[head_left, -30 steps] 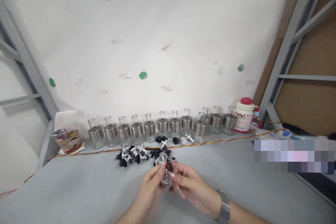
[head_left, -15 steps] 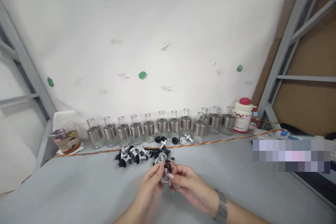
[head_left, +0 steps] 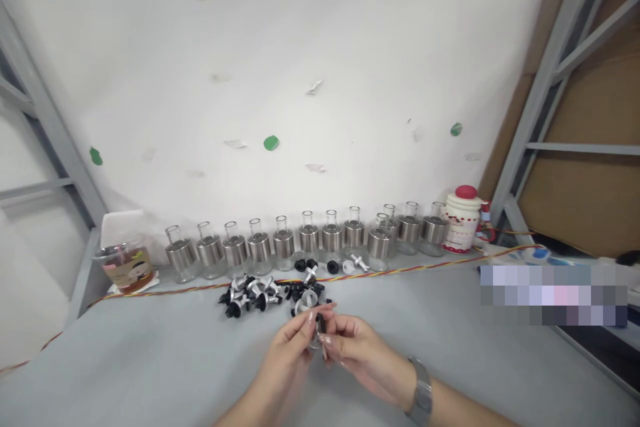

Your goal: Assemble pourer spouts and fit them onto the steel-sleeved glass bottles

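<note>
Small black-and-clear fitting [head_left: 321, 324], partly hidden by fingers, sits at the meeting point of both hands, with the left hand [head_left: 293, 345] pinching it from its 8 o'clock side and the right hand [head_left: 361, 352] pinching it from 4 o'clock. From it, silver-and-black stoppers [head_left: 242, 305] lie heaped on the grey table [head_left: 165, 353] toward 10 o'clock, and metal-collared glass bottles [head_left: 309, 238] stand upright beyond, lined from 10 to 2 o'clock.

White wall [head_left: 360, 33], grey tabletop [head_left: 150, 360], grey metal frames [head_left: 64, 140].
</note>
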`<state>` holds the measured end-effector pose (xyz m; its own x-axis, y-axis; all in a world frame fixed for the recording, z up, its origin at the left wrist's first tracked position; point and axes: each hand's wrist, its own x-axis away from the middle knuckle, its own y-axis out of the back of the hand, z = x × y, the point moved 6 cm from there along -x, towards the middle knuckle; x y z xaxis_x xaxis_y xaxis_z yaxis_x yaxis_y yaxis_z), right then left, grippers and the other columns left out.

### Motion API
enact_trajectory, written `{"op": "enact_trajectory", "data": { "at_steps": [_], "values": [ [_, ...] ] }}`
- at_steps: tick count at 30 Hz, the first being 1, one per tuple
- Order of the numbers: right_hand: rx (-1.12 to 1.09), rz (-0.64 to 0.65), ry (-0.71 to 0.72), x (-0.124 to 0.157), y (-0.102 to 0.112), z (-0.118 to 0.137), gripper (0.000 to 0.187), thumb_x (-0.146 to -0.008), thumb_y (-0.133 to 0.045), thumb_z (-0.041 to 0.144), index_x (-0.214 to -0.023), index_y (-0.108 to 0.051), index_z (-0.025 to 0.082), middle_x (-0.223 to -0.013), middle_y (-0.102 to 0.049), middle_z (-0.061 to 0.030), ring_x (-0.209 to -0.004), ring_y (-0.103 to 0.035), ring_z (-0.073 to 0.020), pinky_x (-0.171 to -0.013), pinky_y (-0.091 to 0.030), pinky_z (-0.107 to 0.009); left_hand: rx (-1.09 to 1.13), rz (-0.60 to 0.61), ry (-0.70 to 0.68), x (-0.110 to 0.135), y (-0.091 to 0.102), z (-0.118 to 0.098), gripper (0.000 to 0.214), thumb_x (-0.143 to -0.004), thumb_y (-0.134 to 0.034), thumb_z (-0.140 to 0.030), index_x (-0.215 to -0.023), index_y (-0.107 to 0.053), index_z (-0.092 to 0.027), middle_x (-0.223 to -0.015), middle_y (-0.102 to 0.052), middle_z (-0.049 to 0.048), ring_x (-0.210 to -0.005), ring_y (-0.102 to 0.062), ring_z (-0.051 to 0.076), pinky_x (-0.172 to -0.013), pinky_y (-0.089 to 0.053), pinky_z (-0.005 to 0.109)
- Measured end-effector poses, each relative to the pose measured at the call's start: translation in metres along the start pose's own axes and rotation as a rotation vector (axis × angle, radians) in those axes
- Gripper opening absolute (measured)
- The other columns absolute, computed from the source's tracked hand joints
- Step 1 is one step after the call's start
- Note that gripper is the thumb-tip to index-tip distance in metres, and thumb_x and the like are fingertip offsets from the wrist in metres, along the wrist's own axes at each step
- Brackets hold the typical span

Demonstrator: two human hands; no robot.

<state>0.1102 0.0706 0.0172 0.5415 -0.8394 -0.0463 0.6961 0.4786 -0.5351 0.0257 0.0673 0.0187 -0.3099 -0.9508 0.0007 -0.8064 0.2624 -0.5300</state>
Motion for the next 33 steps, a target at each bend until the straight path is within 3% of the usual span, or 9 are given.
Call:
{"op": "enact_trajectory", "data": {
  "at_steps": [5, 13, 20, 26, 33],
  "values": [
    [0.017, -0.009, -0.005, 0.001, 0.0, 0.001, 0.026, -0.059, -0.072, 0.026, -0.056, -0.05, 0.013, -0.056, -0.05, 0.0027, -0.053, -0.043, -0.0085, -0.055, -0.028, -0.022, 0.067, 0.052, 0.027, 0.003, -0.003, 0.001, 0.025, -0.077, -0.055, -0.028, -0.095, -0.066, -0.015, -0.102, -0.061, 0.0104, -0.092, -0.052, 0.022, -0.072, -0.039, 0.028],
    [0.099, -0.046, -0.028, 0.0, 0.001, 0.002, 0.026, -0.056, -0.073, 0.027, -0.053, -0.05, 0.014, -0.053, -0.054, 0.0012, -0.051, -0.042, -0.0084, -0.053, -0.026, -0.023, 0.019, 0.062, 0.027, 0.004, -0.002, 0.003, 0.031, -0.079, -0.05, -0.033, -0.1, -0.064, -0.015, -0.115, -0.055, 0.0111, -0.107, -0.045, 0.027, -0.079, -0.038, 0.032],
    [0.177, -0.052, -0.054, 0.0, 0.006, -0.003, 0.025, -0.056, -0.071, 0.023, -0.049, -0.049, 0.014, -0.049, -0.047, 0.0032, -0.048, -0.038, -0.0075, -0.051, -0.024, -0.023, -0.098, 0.126, 0.014, 0.002, 0.0, 0.013, 0.045, -0.081, -0.037, -0.048, -0.107, -0.059, -0.018, -0.128, -0.044, 0.0068, -0.123, -0.026, 0.026, -0.099, -0.023, 0.039],
    [0.182, -0.053, -0.058, -0.002, 0.007, -0.003, 0.026, -0.055, -0.072, 0.025, -0.049, -0.05, 0.014, -0.049, -0.047, 0.0036, -0.048, -0.038, -0.0072, -0.051, -0.026, -0.022, -0.146, 0.117, 0.011, 0.002, 0.004, 0.016, 0.04, -0.081, -0.041, -0.044, -0.109, -0.057, -0.02, -0.129, -0.042, 0.0062, -0.122, -0.027, 0.026, -0.097, -0.025, 0.041],
    [0.146, 0.001, -0.064, 0.0, 0.0, -0.002, 0.02, -0.057, -0.073, 0.026, -0.063, -0.059, 0.013, -0.056, -0.047, 0.0042, -0.054, -0.041, -0.0071, -0.053, -0.029, -0.02, -0.055, 0.063, 0.017, 0.002, -0.002, 0.011, 0.033, -0.077, -0.05, -0.043, -0.088, -0.065, -0.017, -0.116, -0.053, 0.009, -0.103, -0.046, 0.026, -0.082, -0.037, 0.035]
  ]
}}
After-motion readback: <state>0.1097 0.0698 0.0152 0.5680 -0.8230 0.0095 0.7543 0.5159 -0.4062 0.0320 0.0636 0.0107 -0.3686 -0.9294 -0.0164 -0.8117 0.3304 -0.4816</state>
